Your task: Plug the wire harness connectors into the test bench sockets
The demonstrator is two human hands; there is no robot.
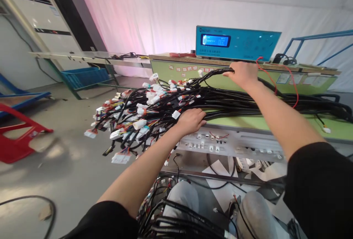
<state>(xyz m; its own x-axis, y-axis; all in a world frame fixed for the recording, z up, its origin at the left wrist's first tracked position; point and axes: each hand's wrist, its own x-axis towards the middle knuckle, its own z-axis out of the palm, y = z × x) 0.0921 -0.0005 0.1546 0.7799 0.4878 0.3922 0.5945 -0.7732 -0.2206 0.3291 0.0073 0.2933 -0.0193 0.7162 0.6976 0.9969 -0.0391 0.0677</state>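
Note:
A thick pile of black wire harnesses (226, 103) lies across a green test bench (264, 123), their white connector ends (138, 123) fanning out over the bench's left edge. My left hand (190, 120) rests on the pile near the connectors, fingers curled on the cables. My right hand (242, 74) reaches further back and is closed on a black corrugated harness tube (215, 72) at the top of the pile.
A blue tester box with a lit screen (237, 43) stands at the back of the bench. A grey socket panel (234, 144) runs along the front. More harnesses (176, 220) lie on my lap. A red frame (16, 136) and blue crate (84, 76) are at left.

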